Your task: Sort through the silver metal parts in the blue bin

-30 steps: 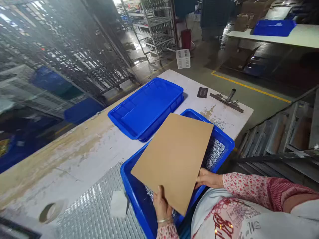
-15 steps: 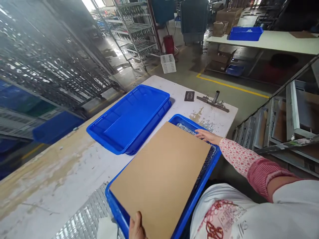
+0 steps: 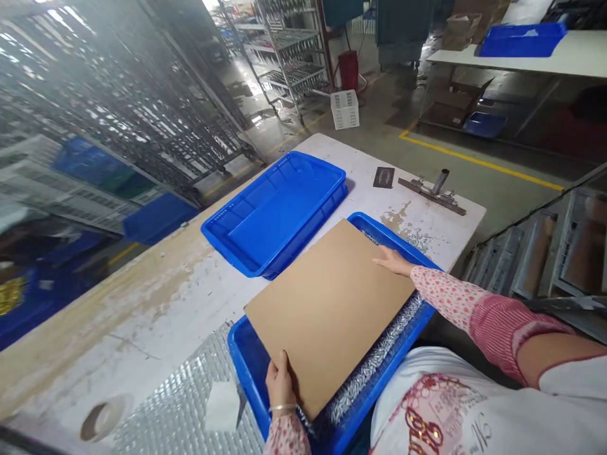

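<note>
A brown cardboard sheet [image 3: 327, 309] lies tilted over a blue tray [image 3: 360, 439] that holds many small shiny metal pieces [image 3: 374, 360]. My left hand [image 3: 281, 382] grips the sheet's near left edge, thumb on top and fingers hidden beneath. On the sheet's far right edge rests my right hand [image 3: 394, 260], its fingers stretched out over the cardboard. Beside this tray, to the left, stands a second blue tray [image 3: 279, 208] with a bare bottom.
Bubble wrap [image 3: 175, 398] with a white paper piece [image 3: 222, 406] lies near a tape roll [image 3: 97, 420]. Toward the table's far end are a dark card [image 3: 384, 177] and a metal clamp-like bar [image 3: 432, 194]. Racks [image 3: 526, 259] stand close on the right.
The cardboard sheet has shifted toward the second tray, baring more metal pieces along the near right side. My left hand has come further into view, and the camera has turned left.
</note>
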Action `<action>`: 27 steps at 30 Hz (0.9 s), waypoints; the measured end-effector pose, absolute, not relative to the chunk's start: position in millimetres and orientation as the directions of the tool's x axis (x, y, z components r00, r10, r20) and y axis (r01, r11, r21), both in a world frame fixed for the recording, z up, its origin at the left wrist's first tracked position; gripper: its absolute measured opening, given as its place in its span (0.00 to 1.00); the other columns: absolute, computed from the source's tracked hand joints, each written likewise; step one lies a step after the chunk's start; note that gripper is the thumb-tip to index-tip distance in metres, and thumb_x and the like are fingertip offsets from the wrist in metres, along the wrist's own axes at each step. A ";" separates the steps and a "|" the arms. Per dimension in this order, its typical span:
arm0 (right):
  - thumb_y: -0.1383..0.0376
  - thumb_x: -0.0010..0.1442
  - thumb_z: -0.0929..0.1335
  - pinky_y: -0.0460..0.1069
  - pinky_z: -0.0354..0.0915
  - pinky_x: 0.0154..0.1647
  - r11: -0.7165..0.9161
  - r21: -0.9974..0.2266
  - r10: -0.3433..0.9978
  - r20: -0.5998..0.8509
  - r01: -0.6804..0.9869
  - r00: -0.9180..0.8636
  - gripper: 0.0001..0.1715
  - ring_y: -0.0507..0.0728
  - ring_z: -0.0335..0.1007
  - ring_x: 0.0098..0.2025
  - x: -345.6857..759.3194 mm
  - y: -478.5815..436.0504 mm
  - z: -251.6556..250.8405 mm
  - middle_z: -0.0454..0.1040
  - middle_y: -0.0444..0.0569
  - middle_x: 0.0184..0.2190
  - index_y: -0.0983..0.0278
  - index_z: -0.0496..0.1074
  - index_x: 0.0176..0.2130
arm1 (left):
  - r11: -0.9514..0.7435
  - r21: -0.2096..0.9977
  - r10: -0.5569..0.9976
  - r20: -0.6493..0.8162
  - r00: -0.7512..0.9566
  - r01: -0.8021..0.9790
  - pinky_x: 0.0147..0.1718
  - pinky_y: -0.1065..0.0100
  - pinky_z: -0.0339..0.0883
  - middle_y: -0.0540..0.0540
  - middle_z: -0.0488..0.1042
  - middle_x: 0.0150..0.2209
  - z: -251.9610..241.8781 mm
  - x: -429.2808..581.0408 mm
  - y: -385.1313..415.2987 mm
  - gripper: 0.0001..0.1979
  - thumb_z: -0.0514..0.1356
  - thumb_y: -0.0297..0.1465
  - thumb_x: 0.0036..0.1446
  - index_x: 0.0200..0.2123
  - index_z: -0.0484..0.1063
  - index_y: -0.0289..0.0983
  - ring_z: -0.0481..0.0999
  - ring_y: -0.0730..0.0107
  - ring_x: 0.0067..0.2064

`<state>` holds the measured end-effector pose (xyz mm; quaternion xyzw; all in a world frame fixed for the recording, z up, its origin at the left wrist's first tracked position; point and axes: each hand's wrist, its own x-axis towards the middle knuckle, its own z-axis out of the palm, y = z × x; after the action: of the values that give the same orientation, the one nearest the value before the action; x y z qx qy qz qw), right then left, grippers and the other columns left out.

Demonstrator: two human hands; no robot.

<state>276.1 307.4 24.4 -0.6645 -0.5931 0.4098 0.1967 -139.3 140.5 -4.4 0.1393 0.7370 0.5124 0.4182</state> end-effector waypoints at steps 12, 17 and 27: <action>0.54 0.58 0.70 0.59 0.59 0.62 -0.224 -0.782 0.959 -0.282 0.582 -0.011 0.35 0.64 0.67 0.58 282.3 322.6 12.0 0.71 0.57 0.56 0.63 0.65 0.60 | 0.409 0.834 0.599 -0.552 -0.580 -0.371 0.56 0.54 0.64 0.39 0.77 0.44 -1.0 -122.8 149.7 0.13 0.59 0.28 0.56 0.46 0.72 0.34 0.76 0.61 0.48; 0.54 0.58 0.69 0.59 0.59 0.62 -0.267 -0.788 0.950 -0.314 0.556 0.011 0.38 0.64 0.65 0.61 283.8 327.2 14.0 0.67 0.59 0.60 0.65 0.61 0.63 | 0.430 0.801 0.594 -0.599 -0.538 -0.417 0.54 0.55 0.67 0.39 0.78 0.43 6.1 -119.8 152.6 0.16 0.58 0.28 0.58 0.50 0.71 0.34 0.77 0.62 0.47; 0.53 0.58 0.69 0.58 0.62 0.58 -0.333 -0.811 0.922 -0.386 0.481 -0.013 0.31 0.64 0.69 0.55 281.7 328.7 21.6 0.72 0.57 0.55 0.64 0.67 0.57 | 0.477 0.757 0.579 -0.653 -0.489 -0.446 0.54 0.55 0.67 0.37 0.78 0.43 9.2 -129.1 165.3 0.16 0.60 0.29 0.57 0.49 0.72 0.32 0.77 0.58 0.49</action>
<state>281.7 328.7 21.6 -0.6631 -0.5290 0.4761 0.2319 -129.1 165.3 9.2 0.0478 0.6968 0.5089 0.5032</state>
